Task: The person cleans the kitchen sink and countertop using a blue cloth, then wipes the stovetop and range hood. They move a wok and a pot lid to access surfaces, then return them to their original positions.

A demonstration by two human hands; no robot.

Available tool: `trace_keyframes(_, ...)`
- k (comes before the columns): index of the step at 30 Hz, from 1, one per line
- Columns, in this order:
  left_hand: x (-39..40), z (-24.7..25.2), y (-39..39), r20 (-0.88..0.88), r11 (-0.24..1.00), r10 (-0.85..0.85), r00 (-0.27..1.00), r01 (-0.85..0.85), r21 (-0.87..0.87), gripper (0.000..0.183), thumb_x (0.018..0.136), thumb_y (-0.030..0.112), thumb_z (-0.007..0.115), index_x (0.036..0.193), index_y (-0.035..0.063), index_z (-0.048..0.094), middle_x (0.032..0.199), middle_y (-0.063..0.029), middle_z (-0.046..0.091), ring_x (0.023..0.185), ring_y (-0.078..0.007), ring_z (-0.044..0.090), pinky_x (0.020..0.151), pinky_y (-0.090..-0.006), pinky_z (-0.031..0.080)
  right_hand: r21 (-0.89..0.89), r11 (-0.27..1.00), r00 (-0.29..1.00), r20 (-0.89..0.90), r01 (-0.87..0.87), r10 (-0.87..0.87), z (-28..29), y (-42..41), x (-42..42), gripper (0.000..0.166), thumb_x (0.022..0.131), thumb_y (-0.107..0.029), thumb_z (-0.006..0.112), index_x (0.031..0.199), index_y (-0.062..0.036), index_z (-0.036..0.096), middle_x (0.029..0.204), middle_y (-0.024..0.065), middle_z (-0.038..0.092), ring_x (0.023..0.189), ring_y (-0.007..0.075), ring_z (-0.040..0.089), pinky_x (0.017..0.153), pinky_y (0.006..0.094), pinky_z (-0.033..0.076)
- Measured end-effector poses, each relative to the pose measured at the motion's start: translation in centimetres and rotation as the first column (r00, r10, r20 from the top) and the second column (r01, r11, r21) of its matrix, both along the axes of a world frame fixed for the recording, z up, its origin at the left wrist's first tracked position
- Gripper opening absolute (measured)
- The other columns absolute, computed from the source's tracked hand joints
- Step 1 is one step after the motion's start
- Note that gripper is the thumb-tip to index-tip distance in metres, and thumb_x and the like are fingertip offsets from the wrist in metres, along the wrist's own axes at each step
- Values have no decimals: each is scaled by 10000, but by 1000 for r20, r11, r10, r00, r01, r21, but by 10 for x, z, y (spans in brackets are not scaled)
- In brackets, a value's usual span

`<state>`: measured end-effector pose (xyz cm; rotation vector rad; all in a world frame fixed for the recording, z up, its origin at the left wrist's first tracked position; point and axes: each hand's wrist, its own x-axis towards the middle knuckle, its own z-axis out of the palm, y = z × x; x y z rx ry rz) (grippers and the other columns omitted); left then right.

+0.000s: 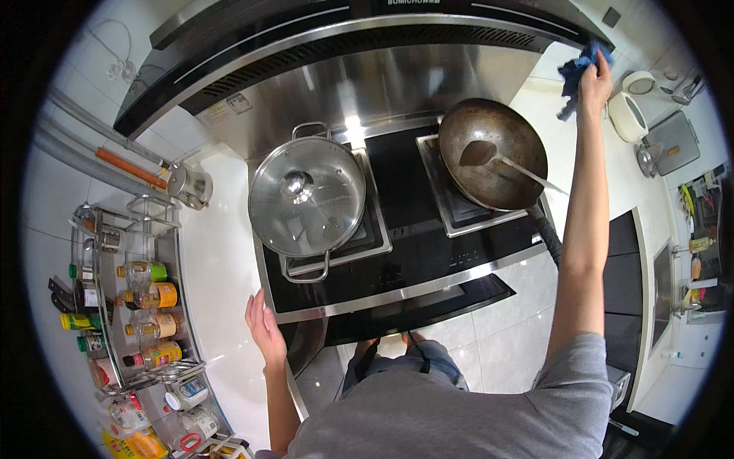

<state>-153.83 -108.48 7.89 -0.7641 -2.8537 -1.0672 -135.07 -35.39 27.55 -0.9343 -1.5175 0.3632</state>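
My right hand [594, 89] grips a crumpled blue cloth [580, 67], raised at the right end of the range hood [367, 28]. Over the left counter, by the front corner of the black gas stove [395, 229], my left hand [266, 333] is held with nothing in it, fingers partly spread. A wide steel pot [327, 267] with a glass lid [321, 224] sits on the left burner. On the right burner rests a wok [516, 178], tilted, its wrapped handle [547, 238] towards me. A spatula [479, 154] lies inside it, its handle over the rim.
A wire rack [195, 321] with several condiment bottles [157, 295] stands at the left. A steel canister [189, 186] sits near the pipes. On the right counter are a cream pot [628, 117], a grey board [674, 143] and ladles [685, 89].
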Motion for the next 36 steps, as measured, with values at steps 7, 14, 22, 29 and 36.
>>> trace_keyframes(7, -101, -117, 12, -111, 969, -66, 992, 38, -243, 498, 1053, 311, 427, 1482, 58, 439, 1555, -179, 388, 1467, -365, 293, 1210, -483, 209, 318, 852, 868, 419, -415, 267, -95, -284, -48, 480, 841, 108, 500, 1285, -23, 628, 1314, 205, 606, 1305, 395, 518, 1103, 454, 407)
trace_keyframes(14, -149, -173, 26, -196, 877, -95, 976, -12, -481, 655, 1000, 317, 462, 1572, 66, 263, 1649, -169, 194, 1525, -341, 165, 1243, -501, 80, -350, 803, 291, 801, -483, 524, -316, -390, -40, 487, 957, -305, 567, 1416, -146, 540, 1532, 115, 401, 1465, 397, 266, 1185, 598, 203)
trace_keyframes(22, -158, -172, 38, -262, 877, -199, 944, 52, -478, 681, 918, 255, 466, 1529, -6, 313, 1645, -212, 184, 1519, -407, 146, 1228, -549, 70, -84, 907, 506, 807, -413, 305, -357, -217, -254, 433, 957, -290, 564, 1382, -210, 556, 1494, 105, 428, 1439, 373, 306, 1164, 623, 224)
trace_keyframes(29, -154, -164, 31, -198, 853, -131, 971, 9, -522, 759, 863, 239, 500, 1537, -30, 279, 1636, -227, 195, 1518, -413, 144, 1226, -565, 71, -284, 661, 474, 512, -694, 717, -327, -218, -317, 364, 882, -87, 617, 1238, -157, 644, 1354, 134, 550, 1256, 346, 521, 1041, 464, 445)
trace_keyframes(36, -167, -146, 61, -137, 816, -156, 978, 49, -577, 765, 884, 264, 518, 1545, -24, 262, 1635, -217, 197, 1523, -396, 137, 1237, -547, 61, -320, 55, -203, 713, -946, 671, -354, -214, -434, 430, 919, -222, 534, 1337, -137, 579, 1433, 80, 520, 1301, 267, 516, 1058, 374, 466)
